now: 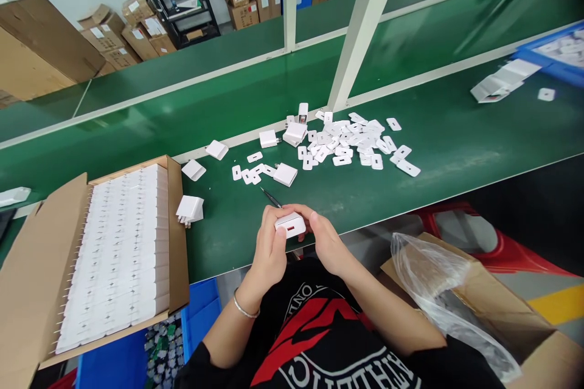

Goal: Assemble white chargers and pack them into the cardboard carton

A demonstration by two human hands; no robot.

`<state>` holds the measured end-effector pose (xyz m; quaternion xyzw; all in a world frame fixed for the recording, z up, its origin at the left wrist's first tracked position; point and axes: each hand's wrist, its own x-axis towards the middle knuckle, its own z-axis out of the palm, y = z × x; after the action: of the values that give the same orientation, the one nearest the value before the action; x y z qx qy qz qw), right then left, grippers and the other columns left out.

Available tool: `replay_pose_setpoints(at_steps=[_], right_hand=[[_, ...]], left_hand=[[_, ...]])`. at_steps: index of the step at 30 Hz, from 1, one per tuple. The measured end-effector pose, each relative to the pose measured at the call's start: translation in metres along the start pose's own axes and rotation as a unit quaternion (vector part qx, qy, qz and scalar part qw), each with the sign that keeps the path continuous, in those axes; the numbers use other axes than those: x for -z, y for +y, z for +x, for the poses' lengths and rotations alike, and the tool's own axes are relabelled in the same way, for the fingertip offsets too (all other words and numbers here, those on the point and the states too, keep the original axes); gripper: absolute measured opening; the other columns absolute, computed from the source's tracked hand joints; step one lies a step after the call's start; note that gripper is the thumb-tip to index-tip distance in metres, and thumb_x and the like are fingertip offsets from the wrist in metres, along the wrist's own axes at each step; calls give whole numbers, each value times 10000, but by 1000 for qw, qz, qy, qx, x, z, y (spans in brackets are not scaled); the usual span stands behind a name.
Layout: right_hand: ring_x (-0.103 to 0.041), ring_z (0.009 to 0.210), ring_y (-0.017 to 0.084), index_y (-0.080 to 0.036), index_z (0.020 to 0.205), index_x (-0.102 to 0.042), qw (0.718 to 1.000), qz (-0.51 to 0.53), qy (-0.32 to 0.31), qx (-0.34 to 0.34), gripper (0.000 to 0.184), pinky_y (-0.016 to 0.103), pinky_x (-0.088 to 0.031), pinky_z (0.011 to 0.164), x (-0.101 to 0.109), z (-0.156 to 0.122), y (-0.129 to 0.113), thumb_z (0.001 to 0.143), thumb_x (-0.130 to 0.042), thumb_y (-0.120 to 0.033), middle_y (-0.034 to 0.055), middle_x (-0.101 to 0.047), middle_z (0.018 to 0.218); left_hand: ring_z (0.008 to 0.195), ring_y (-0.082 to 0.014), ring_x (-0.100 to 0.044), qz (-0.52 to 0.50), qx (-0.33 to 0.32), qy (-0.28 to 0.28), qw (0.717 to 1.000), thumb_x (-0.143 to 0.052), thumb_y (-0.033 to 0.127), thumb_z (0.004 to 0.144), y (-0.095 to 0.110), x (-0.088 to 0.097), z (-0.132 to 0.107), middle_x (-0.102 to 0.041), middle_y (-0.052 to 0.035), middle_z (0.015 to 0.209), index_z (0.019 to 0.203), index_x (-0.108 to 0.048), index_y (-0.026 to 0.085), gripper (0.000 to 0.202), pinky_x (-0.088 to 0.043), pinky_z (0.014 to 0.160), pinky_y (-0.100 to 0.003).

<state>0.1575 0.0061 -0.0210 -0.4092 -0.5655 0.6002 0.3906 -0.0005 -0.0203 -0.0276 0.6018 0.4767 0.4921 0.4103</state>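
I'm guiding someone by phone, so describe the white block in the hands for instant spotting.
At the near edge of the green workbench, find the bare left hand and right hand. The white block sits between them. Unlike the white pieces lying beyond, it is held, with a red slot showing.

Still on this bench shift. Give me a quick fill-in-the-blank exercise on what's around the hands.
1. The slot in the white adapter held in the left hand looks ____ in colour.
2. The worktable under the scattered slotted plates is ____ in colour.
3. A bracelet circles the person's ____ wrist.

Missing words, in order: red; green; left.
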Motion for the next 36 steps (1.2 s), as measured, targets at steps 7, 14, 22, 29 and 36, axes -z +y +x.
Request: replay_pose_setpoints(at_steps=[7, 14, 22, 29, 36], right_hand=[[-630, 910, 204, -242, 1268, -644, 999, 21, 22, 31, 405, 336, -530, 776, -2, 2, 4, 1018, -604, -557, 57, -675, 1073], [-609, 832, 185, -240, 1221, -602, 999, -2, 10, 45, 354, 318, -506, 727, 0, 0, 6, 1012, -604, -526, 34, -658, 985], [-577, 724, 147, -236, 1195, -607, 998, 28, 8, 63, 341, 274, -458, 626, -3, 1, 7, 985, -659, -500, 19, -684, 948], [-645, 699, 166, -234, 1144, -607, 996, 37, 46, 71, 317, 294, -501, 638, -6, 5, 18, 1006, -626, -518, 9, -705, 855], [-662, 788, 180, -225, 1177, -617, 997, 23, 36, 65, 396, 305, -529, 701, -1, 5, 26, 1038, -534, -586, 26, -709, 916]], left_hand=[[1118, -225, -613, -1, 27, 1, 1000, -326, 514, 1119, 0, 0, -1, -598, -93, 1286, 1424, -518, 260, 441, -490, 972, -361], [1029, -207, -620, 31, -77, -3, 997, -397, 476, 1110, -8, 3, 0, -656, -73, 1172, 1334, -622, 257, 386, -498, 914, -333], [966, -204, -616, 28, -92, 25, 995, -406, 499, 1101, -19, -1, -1, -677, -79, 1111, 1246, -674, 235, 403, -514, 860, -335], [1066, -235, -622, -26, -31, -19, 999, -247, 598, 1102, -17, -1, -1, -654, -112, 1247, 1358, -626, 244, 579, -517, 968, -388], [1030, -216, -610, 15, -7, -13, 1000, -391, 478, 1112, -20, -4, -4, -659, -93, 1199, 1338, -646, 246, 412, -499, 941, -357]])
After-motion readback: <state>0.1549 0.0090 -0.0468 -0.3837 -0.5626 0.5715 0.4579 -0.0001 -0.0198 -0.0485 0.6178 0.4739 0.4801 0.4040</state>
